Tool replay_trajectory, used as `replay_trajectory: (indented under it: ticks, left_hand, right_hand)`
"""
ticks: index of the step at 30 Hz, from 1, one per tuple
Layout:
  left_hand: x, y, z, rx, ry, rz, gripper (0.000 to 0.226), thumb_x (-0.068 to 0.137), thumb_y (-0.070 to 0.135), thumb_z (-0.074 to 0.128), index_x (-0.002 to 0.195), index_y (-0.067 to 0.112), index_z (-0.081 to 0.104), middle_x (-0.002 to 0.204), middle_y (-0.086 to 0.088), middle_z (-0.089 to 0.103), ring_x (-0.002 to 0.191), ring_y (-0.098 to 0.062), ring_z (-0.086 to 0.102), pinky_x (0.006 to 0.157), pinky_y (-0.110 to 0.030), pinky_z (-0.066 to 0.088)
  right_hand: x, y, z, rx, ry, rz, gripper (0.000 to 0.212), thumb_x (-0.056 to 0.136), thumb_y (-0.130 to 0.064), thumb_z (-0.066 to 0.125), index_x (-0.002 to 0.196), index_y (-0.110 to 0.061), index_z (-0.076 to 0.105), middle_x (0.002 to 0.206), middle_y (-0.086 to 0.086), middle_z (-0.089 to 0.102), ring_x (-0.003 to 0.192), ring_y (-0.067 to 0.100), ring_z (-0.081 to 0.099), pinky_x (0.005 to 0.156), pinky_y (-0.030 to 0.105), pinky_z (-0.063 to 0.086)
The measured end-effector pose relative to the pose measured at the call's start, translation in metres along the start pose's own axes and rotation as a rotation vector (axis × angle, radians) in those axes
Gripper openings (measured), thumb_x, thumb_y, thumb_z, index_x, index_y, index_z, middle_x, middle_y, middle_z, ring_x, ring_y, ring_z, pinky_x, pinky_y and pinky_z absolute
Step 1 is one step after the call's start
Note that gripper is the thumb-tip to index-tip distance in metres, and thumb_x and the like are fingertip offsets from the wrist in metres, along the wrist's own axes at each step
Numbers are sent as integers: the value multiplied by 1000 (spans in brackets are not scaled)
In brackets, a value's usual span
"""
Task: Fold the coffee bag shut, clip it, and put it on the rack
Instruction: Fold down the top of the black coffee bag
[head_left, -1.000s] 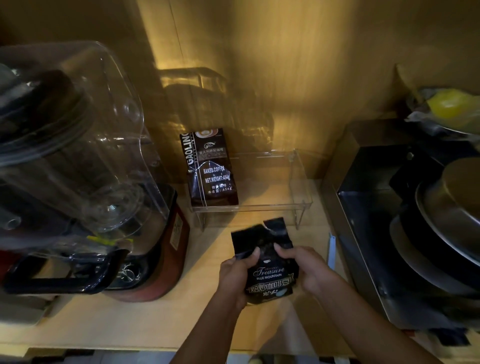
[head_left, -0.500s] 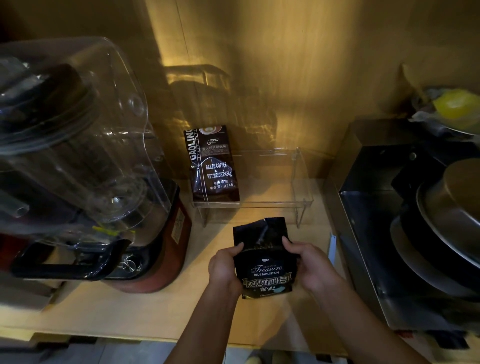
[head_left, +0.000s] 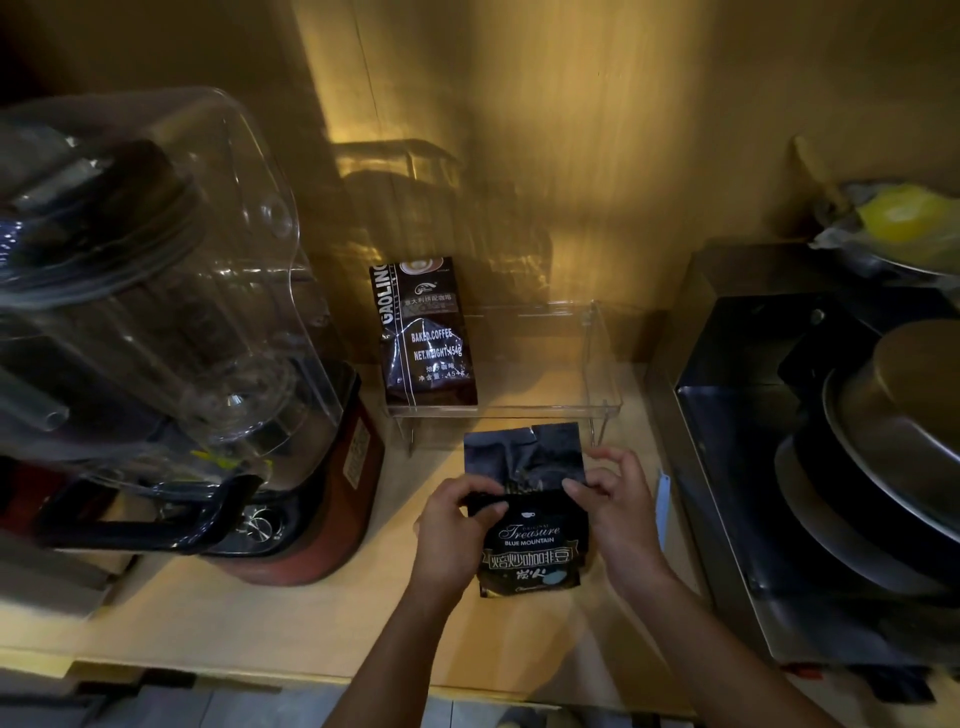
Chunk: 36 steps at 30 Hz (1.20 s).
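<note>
While both hands grip it, the black coffee bag stands upright on the wooden table, just in front of the clear rack and apart from it. The left hand pinches the bag's left edge below the opening, thumb across the front. The right hand holds the right edge at about the same height, its thumb pressed onto the front and its fingers curled behind. Above the thumbs the top of the bag rises as a loose, creased flap with a small notch in its upper edge; it is not folded down. White lettering on the front reads "Treasure Blue Mountain".

On the left part of the rack stands a second coffee bag, dark, tall and upright; the rest of the rack's shelf is bare. A blender with a clear jug and a red base stands on the table at the left. At the right sits a dark metal appliance with stacked pans on it. A thin pale strip stands against the appliance just beside the right hand; it may be the clip, though the dim light leaves that unclear.
</note>
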<state>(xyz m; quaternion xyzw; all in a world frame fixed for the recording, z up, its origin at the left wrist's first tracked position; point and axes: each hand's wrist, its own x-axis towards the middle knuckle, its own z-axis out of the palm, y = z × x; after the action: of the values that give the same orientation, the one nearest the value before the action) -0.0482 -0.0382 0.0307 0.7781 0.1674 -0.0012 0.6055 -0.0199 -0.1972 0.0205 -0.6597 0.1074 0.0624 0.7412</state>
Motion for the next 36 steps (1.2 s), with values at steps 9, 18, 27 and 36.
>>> replay_trajectory:
  ticks: [9, 18, 27, 36]
  left_hand:
    - [-8, -10, 6, 204, 86, 162, 21, 79, 9, 65, 88, 26, 72, 79, 13, 51, 93, -9, 50, 103, -54, 33]
    - [-7, -17, 18, 670, 196, 269, 8, 87, 20, 55, 87, 17, 63, 109, -5, 48, 108, -22, 38, 97, -45, 22]
    - [-2, -17, 19, 802, 76, 397, 18, 89, 26, 36, 83, 22, 53, 85, 4, 59, 91, -18, 50, 89, -34, 15]
    - [10, -10, 4, 609, 139, 191, 18, 83, 38, 58, 75, 24, 67, 86, 5, 69, 99, -15, 45, 72, -29, 10]
  right_hand:
    - [-9, 15, -12, -162, -86, -224, 44, 75, 4, 65, 88, -38, 66, 86, -2, 63, 74, -4, 60, 62, 7, 49]
    - [1, 6, -14, -766, -110, -406, 10, 77, -9, 65, 70, -15, 63, 84, -6, 50, 88, 13, 43, 78, 25, 25]
    - [-6, 13, 24, -1153, -193, -653, 11, 84, -13, 55, 76, -14, 63, 81, 2, 65, 85, 21, 57, 77, 28, 23]
    - [18, -5, -2, -831, -306, -108, 20, 82, -29, 61, 63, -35, 57, 86, -6, 53, 96, 17, 26, 77, 33, 23]
